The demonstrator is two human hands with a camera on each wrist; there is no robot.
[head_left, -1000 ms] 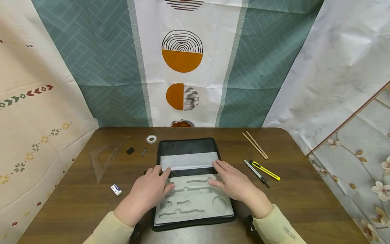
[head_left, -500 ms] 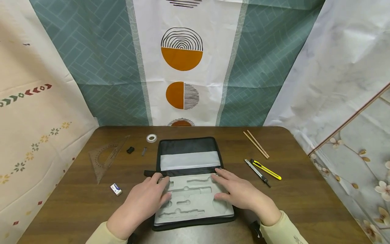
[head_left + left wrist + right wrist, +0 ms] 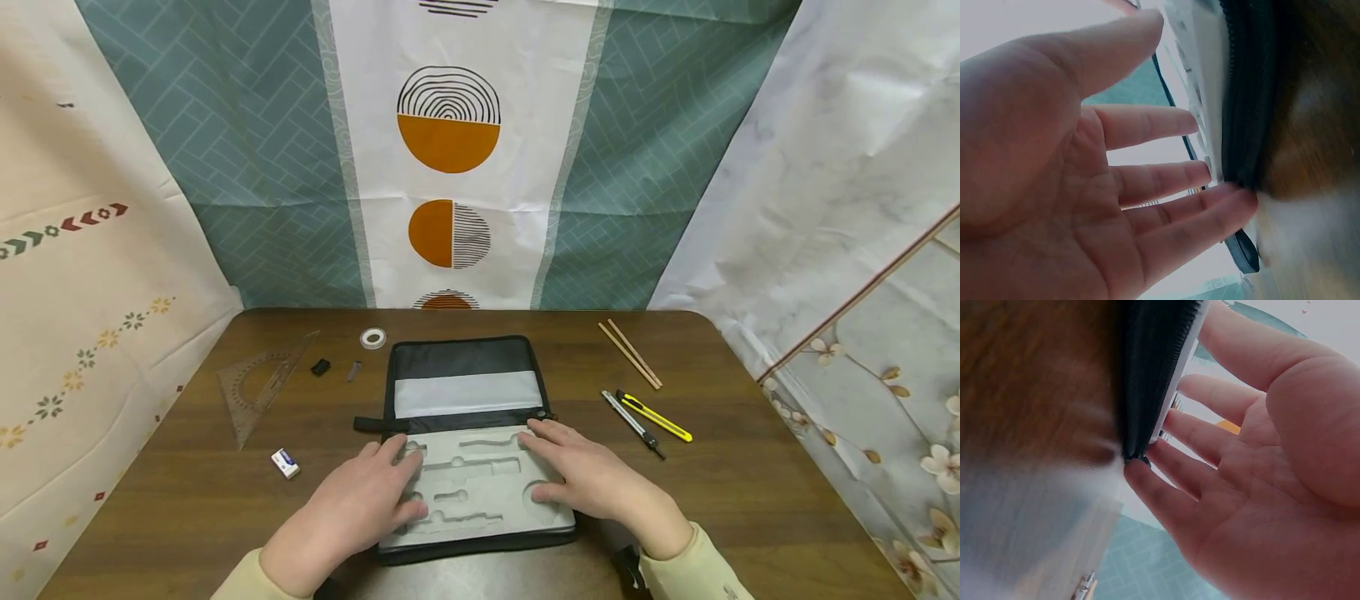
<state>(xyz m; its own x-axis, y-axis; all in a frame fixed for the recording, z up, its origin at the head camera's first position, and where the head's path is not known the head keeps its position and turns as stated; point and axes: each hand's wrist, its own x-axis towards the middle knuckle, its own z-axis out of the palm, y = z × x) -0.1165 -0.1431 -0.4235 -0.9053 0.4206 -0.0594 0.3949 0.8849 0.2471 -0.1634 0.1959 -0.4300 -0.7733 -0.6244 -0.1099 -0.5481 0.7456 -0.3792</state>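
A black zippered case (image 3: 467, 357) lies open in the middle of the table. Its lower half holds a light grey tray insert (image 3: 480, 504) with molded recesses. My left hand (image 3: 352, 500) rests over the tray's left side with fingers extended. On the opposite side, my right hand (image 3: 592, 471) lies with loosely spread fingers at the tray's edge. In the left wrist view, fingertips (image 3: 1200, 170) meet the tray and the zippered rim (image 3: 1247, 94). The right wrist view likewise has fingertips (image 3: 1138, 472) against the zipper edge (image 3: 1154, 369). Neither hand grips anything.
On the left lie a clear set square (image 3: 247, 400), an eraser (image 3: 285, 463), a small black object (image 3: 321, 367), a small grey piece (image 3: 354, 372) and a tape roll (image 3: 372, 338). On the right are two wooden sticks (image 3: 630, 356), a compass (image 3: 633, 425) and a yellow utility knife (image 3: 656, 417).
Both hands have drawn back from the fold toward the near part of the tray. A black strap at the fold's left end now shows more fully. The case stays in place.
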